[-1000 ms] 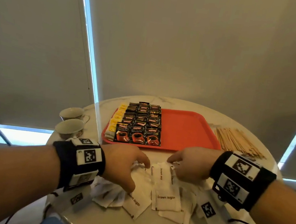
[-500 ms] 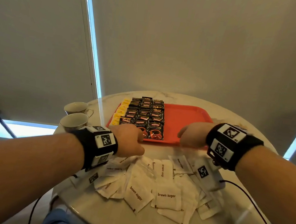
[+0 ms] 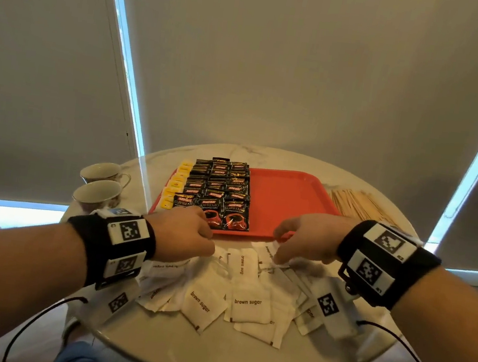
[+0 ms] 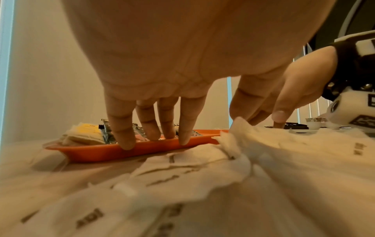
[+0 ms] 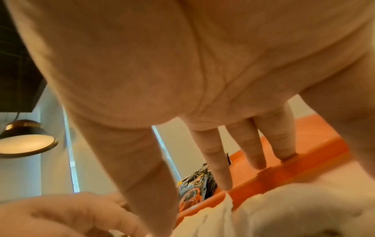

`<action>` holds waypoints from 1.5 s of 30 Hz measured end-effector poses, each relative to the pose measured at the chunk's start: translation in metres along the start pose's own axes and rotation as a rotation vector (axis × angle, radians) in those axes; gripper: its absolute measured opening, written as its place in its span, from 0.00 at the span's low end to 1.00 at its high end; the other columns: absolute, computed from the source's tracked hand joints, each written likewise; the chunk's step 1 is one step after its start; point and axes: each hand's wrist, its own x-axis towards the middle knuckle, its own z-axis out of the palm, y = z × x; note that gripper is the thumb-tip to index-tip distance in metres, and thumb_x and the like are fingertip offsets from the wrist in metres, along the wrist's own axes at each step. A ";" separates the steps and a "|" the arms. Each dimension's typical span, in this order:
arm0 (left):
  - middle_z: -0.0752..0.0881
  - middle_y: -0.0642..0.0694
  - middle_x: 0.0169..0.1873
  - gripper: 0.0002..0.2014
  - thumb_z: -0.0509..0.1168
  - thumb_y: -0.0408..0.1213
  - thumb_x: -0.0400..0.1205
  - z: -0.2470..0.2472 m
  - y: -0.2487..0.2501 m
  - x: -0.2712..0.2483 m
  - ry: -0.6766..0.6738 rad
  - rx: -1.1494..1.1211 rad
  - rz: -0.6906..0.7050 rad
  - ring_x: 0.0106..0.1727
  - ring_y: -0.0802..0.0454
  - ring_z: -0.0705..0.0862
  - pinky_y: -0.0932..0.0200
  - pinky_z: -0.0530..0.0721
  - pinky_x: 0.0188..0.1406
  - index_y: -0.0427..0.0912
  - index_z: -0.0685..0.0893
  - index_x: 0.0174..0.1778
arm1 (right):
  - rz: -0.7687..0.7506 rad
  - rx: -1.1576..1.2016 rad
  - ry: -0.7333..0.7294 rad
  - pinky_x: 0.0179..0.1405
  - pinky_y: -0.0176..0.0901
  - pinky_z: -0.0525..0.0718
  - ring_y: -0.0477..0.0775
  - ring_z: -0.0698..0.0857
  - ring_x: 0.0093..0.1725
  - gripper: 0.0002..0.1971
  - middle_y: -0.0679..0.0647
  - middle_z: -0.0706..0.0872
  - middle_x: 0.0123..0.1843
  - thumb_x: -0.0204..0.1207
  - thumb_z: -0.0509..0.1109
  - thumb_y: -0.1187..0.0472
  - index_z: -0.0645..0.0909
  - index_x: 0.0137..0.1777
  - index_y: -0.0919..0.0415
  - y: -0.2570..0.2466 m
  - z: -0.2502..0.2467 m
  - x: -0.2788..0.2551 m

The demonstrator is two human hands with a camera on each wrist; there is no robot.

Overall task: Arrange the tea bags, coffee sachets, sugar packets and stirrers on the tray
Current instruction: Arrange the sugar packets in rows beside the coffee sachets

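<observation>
On the left, the left hand (image 3: 185, 236) hovers with fingers straight and relaxed over the near edge of the red tray (image 3: 290, 199), holding nothing. In the middle, the sugar packets (image 3: 248, 305) lie in a loose overlapping pile on the tabletop (image 3: 208, 356), just before the tray; they are white paper, flat and thin, some printed "brown sugar". To the right, the right hand (image 3: 304, 239) reaches down with its fingers to a packet at the top of the pile; whether it already pinches this packet I cannot tell. I think it is best to lift one packet by its edge, so the others do not slide
</observation>
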 end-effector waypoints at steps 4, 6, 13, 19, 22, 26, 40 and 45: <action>0.79 0.52 0.70 0.19 0.59 0.56 0.90 0.002 0.001 -0.002 0.044 -0.035 0.053 0.72 0.54 0.74 0.41 0.76 0.76 0.56 0.87 0.71 | 0.028 -0.034 0.014 0.55 0.45 0.87 0.47 0.83 0.57 0.38 0.45 0.84 0.67 0.65 0.80 0.32 0.77 0.74 0.44 0.003 0.010 -0.013; 0.80 0.54 0.68 0.20 0.59 0.59 0.87 0.004 0.000 -0.003 0.071 -0.064 0.038 0.70 0.55 0.76 0.42 0.78 0.75 0.58 0.86 0.70 | 0.045 -0.058 -0.027 0.56 0.47 0.88 0.46 0.82 0.54 0.43 0.46 0.83 0.65 0.61 0.81 0.29 0.74 0.76 0.43 0.000 0.015 -0.022; 0.80 0.55 0.66 0.18 0.64 0.54 0.86 0.003 0.007 -0.009 0.223 -0.093 0.043 0.66 0.55 0.78 0.49 0.81 0.71 0.57 0.86 0.70 | 0.083 -0.201 -0.063 0.53 0.52 0.88 0.52 0.81 0.55 0.57 0.47 0.77 0.66 0.49 0.85 0.27 0.63 0.79 0.37 -0.012 0.030 -0.033; 0.79 0.56 0.67 0.19 0.67 0.54 0.84 0.000 0.010 -0.018 0.277 -0.126 0.045 0.64 0.56 0.79 0.54 0.81 0.66 0.58 0.85 0.71 | 0.029 -0.240 -0.010 0.39 0.44 0.85 0.51 0.82 0.52 0.37 0.49 0.78 0.58 0.67 0.81 0.50 0.70 0.76 0.41 -0.025 0.035 -0.030; 0.80 0.57 0.67 0.19 0.69 0.53 0.84 0.001 0.008 -0.022 0.283 -0.181 0.038 0.64 0.57 0.79 0.55 0.81 0.66 0.59 0.85 0.71 | -0.005 -0.214 -0.018 0.43 0.42 0.87 0.49 0.83 0.53 0.35 0.45 0.83 0.58 0.72 0.80 0.53 0.73 0.78 0.42 -0.027 0.035 -0.028; 0.82 0.58 0.62 0.16 0.69 0.50 0.84 0.000 0.009 -0.025 0.306 -0.247 0.071 0.58 0.60 0.80 0.59 0.81 0.58 0.57 0.85 0.68 | -0.013 -0.099 0.033 0.47 0.46 0.93 0.48 0.89 0.48 0.24 0.45 0.89 0.54 0.71 0.81 0.55 0.83 0.66 0.42 -0.022 0.030 -0.025; 0.87 0.55 0.67 0.37 0.78 0.66 0.64 -0.016 0.026 -0.001 0.119 -1.100 0.288 0.66 0.55 0.89 0.47 0.86 0.70 0.62 0.81 0.70 | -0.299 0.583 0.012 0.58 0.65 0.90 0.63 0.93 0.53 0.18 0.58 0.94 0.52 0.69 0.82 0.72 0.89 0.58 0.58 -0.011 -0.013 0.000; 0.88 0.42 0.68 0.35 0.82 0.52 0.72 -0.008 0.029 0.008 -0.092 -1.196 0.297 0.69 0.41 0.88 0.33 0.85 0.71 0.55 0.80 0.76 | -0.386 0.842 0.023 0.56 0.62 0.91 0.64 0.93 0.52 0.15 0.62 0.93 0.53 0.70 0.81 0.72 0.91 0.55 0.57 -0.009 -0.007 0.023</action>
